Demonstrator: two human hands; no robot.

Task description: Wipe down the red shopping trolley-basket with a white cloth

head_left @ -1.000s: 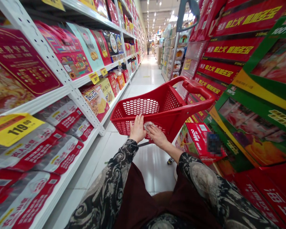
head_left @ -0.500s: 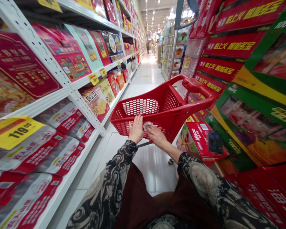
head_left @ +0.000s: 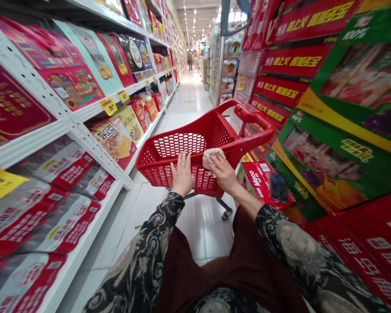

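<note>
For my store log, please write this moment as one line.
left hand: on red shopping cart | right hand: on pale fuzzy pad

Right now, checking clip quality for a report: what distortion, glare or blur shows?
Head view: the wide lens bends the white shelf upright and red shopping cart; ceiling lights glare down the aisle; a pixelated patch covers part of the red Meco box.

Both hands are at the near wall of the red shopping basket [head_left: 156, 167]. Left hand [head_left: 182, 174] lies flat against it, fingers extended and slightly spread. Right hand [head_left: 224, 173] sits just beside the left, palm down, fingers curved forward. Right forearm [head_left: 244, 195] is bare above the wrist; left sleeve [head_left: 159, 243] reaches the wrist.
</note>
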